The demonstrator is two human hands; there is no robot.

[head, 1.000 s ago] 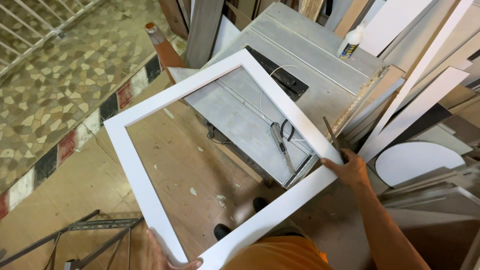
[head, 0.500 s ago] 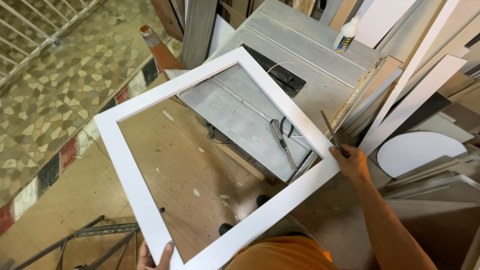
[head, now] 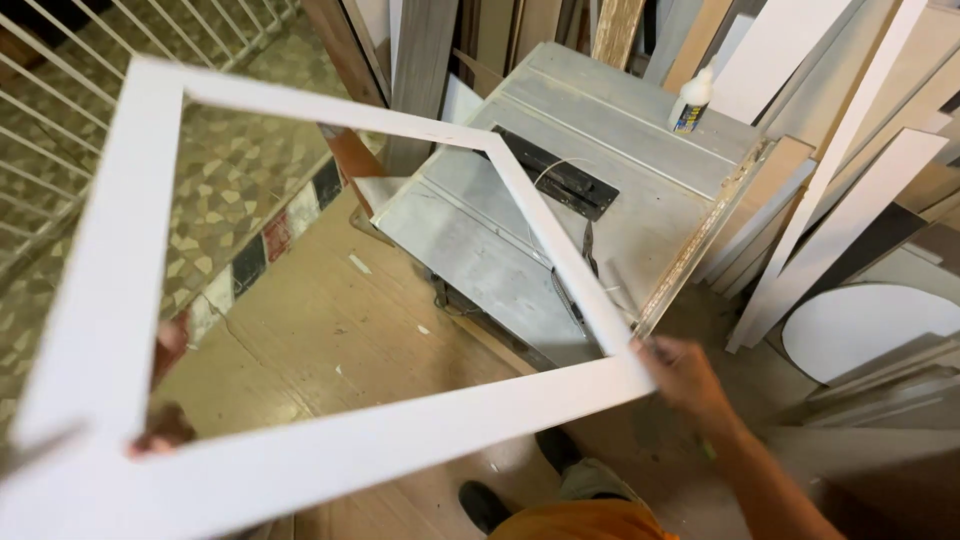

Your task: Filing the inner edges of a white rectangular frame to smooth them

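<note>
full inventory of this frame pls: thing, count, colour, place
frame: 1, white, rectangular and open, held in the air across the left and middle
table saw: 1, grey metal top with a dark slot, upper middle
glue bottle: 1, white with a blue label, upright at the saw's far edge
pliers: 1, dark, on the saw top by the frame's right rail
boards: many, white and wood-toned, leaning at right
round panel: 1, white, lower right
railing: 1, white bars, upper left
tiled floor: patterned beige, left
shoes: 2, black, bottom middle
left hand: grips the frame's near-left corner
right hand: grips the frame's right corner
</note>
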